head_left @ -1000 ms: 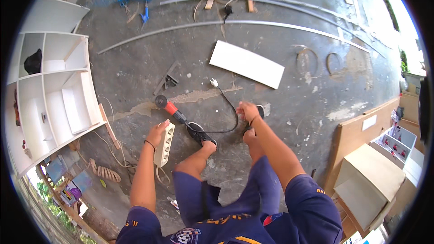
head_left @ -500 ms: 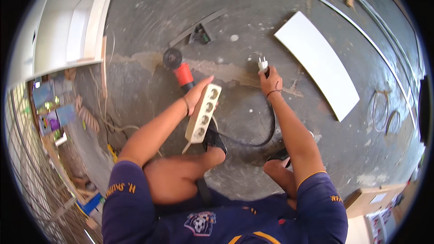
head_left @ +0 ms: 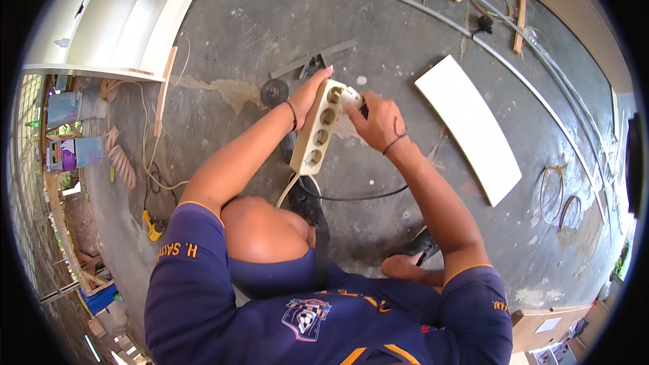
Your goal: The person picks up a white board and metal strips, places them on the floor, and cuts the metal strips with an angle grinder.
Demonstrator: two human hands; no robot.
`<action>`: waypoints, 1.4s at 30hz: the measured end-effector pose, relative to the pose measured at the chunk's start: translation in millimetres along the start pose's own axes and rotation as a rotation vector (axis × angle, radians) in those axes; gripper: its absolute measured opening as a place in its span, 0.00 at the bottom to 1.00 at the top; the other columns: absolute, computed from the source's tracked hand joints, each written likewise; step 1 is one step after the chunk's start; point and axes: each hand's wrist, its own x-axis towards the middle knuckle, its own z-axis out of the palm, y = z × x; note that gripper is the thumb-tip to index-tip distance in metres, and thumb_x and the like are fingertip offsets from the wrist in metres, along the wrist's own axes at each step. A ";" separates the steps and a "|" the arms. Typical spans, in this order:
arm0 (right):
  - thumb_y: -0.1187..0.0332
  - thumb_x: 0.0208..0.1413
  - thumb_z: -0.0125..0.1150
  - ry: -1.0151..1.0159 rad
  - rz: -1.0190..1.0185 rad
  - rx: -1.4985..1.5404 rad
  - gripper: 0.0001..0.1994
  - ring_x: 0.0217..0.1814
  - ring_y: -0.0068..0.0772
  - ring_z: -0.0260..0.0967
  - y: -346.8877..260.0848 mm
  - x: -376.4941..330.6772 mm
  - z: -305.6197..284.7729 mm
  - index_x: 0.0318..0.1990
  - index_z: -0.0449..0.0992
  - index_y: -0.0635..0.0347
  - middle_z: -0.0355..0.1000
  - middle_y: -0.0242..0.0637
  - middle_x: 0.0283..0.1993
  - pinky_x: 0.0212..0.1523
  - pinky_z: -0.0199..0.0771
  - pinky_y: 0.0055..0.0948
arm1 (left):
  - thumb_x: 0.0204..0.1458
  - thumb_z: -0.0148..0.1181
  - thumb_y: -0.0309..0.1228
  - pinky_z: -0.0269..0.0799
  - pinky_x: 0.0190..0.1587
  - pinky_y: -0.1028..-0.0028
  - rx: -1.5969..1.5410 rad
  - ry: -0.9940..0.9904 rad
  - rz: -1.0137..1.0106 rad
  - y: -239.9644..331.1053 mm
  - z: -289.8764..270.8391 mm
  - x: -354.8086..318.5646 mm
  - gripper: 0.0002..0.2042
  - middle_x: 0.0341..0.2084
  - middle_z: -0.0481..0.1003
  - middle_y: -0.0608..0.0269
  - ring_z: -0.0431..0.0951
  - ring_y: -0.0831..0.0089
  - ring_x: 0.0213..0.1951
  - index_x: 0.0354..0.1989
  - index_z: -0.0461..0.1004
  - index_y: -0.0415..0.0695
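Note:
A cream power strip with several round sockets is held tilted by my left hand, which grips its upper end from the side. Closed round a white plug is my right hand. The plug is right beside the strip's top socket; its pins are not visible, and I cannot tell whether they are in. A black cord loops below between the strip and my right forearm. Behind my left hand lies an angle grinder with a round dark disc, its body mostly covered by my arm.
A grey try square lies on the concrete floor beyond my hands. To the right is a curved white panel. Long metal tubes run along the far right. A white cabinet stands far left, with a yellow tool below.
My right hand has brought the plug left, up against the strip's top end. My left hand has raised the strip slightly. The view has shifted.

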 end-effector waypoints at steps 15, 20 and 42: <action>0.59 0.53 0.58 -0.076 0.002 -0.104 0.16 0.27 0.60 0.69 -30.5 8.3 13.5 0.29 0.70 0.67 0.70 0.55 0.23 0.29 0.67 0.47 | 0.52 0.43 0.64 0.71 0.35 0.70 -0.060 -0.155 0.015 -18.8 -21.6 9.4 0.29 0.27 0.76 0.65 0.76 0.72 0.30 0.32 0.75 0.48; 0.56 0.55 0.55 -0.290 0.055 -0.114 0.18 0.36 0.60 0.71 -11.1 -7.0 13.0 0.34 0.70 0.68 0.72 0.58 0.30 0.37 0.69 0.48 | 0.51 0.42 0.66 0.68 0.32 0.71 0.028 -0.007 0.077 -51.9 -9.9 15.2 0.31 0.26 0.74 0.66 0.73 0.73 0.28 0.33 0.74 0.48; 0.49 0.58 0.51 -0.579 0.190 -0.025 0.25 0.37 0.59 0.72 10.3 -76.5 81.9 0.33 0.73 0.70 0.73 0.59 0.32 0.39 0.70 0.46 | 0.56 0.44 0.58 0.67 0.35 0.75 0.005 0.089 0.064 -148.0 -28.8 -3.4 0.26 0.28 0.74 0.65 0.71 0.77 0.29 0.38 0.74 0.45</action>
